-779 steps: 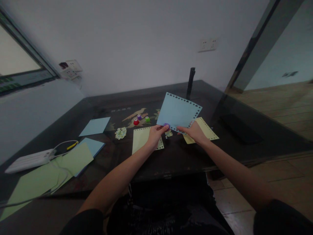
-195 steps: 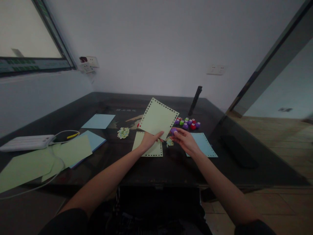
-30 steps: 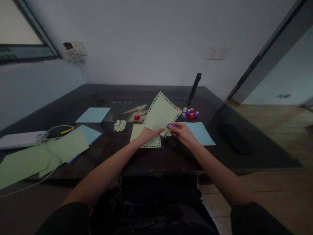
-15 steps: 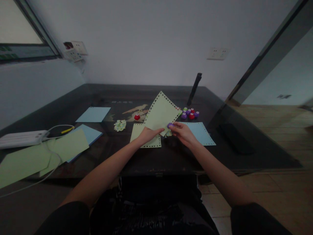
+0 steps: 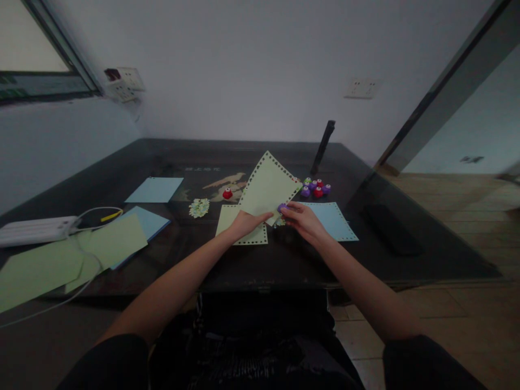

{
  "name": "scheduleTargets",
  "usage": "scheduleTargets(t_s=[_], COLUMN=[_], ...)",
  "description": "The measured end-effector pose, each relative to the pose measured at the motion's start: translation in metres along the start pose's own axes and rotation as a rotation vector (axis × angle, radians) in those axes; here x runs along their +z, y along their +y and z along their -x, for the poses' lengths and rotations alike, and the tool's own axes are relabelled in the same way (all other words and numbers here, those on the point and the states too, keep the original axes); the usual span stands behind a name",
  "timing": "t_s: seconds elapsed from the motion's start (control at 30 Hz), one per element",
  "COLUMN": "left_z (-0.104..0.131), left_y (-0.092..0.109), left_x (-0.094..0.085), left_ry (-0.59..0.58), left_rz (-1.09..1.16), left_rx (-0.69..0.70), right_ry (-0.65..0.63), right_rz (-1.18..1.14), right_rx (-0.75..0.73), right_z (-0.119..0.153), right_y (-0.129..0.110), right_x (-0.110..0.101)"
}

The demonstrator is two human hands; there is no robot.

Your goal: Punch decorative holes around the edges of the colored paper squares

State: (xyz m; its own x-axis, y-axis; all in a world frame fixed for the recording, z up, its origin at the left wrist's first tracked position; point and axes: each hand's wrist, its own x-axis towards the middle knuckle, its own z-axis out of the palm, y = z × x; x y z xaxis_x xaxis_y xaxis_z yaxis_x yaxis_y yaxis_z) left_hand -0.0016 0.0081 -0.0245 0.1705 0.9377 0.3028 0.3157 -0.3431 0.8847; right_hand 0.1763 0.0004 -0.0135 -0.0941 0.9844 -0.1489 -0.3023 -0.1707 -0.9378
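Note:
A pale green sheet of paper (image 5: 270, 184) with small holes punched along its edges is tilted up above the table, pinched by my left hand (image 5: 247, 223) at its lower edge. My right hand (image 5: 303, 218) grips a small purple craft punch (image 5: 282, 207) at the sheet's lower right edge. Beneath lies another green sheet (image 5: 227, 218) with punched edges. A few paper cut-outs (image 5: 279, 222) show below the purple punch. To the right, partly behind my right hand, is a light blue sheet (image 5: 335, 222) with holes along its border.
Several red, purple and green punches (image 5: 318, 190) cluster at the back right; one red punch (image 5: 227, 193) stands apart. A pile of paper cut-outs (image 5: 199, 208) lies left. Green sheets (image 5: 117, 244), a white power strip (image 5: 38, 230) with cable, and a black upright stick (image 5: 324, 146) surround the work.
Almost nothing differs. Both hands, the tilted sheet and the purple punch stay in the same place.

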Motion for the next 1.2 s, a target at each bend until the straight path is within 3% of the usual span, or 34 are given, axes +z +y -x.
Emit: scheduleTargets(t_s=[1.2], left_z=[0.0038], left_y=[0.0061], left_x=[0.0032], left_ry=[-0.021], left_rz=[0.024], left_rx=[-0.040], right_ry=[-0.053], right_rz=[0.060], right_rx=[-0.138], right_z=[-0.0032], right_y=[0.0085], right_x=[-0.0021])
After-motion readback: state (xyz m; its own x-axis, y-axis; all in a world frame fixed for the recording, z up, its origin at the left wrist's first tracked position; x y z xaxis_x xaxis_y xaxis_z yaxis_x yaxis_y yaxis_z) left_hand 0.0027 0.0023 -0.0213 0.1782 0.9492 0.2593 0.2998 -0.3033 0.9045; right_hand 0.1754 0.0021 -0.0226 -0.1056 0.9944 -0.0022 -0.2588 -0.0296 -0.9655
